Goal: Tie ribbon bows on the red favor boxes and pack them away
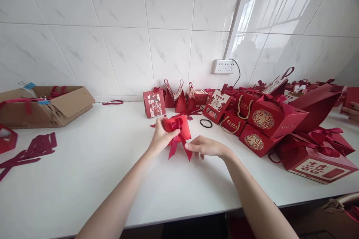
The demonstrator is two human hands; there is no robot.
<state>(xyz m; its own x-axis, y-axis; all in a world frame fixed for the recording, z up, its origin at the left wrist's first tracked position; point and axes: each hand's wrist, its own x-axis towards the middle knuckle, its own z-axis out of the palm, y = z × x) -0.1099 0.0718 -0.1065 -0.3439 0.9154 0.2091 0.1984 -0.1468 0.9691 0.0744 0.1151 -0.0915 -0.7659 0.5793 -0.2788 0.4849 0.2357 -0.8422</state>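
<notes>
A small red gift box (185, 130) is on the white table in front of me, with a dark red ribbon (174, 147) tied in a bow on it and two tails hanging toward me. My left hand (162, 136) grips the box from its left side, the thumb pressed on the bow's knot. At the right ribbon tail, my right hand (206, 146) has its thumb and forefinger closed on the ribbon's edge; its other fingers are curled and partly hidden. A black ring-shaped band (206, 123) lies beyond my right hand.
Finished-looking red gift boxes (263, 119) crowd the right side, some stacked. Small upright boxes (155, 104) line the wall. On the left are an open cardboard box (73, 110) and loose ribbon strips (36, 149). Another person's hand (350, 111) shows at the right edge.
</notes>
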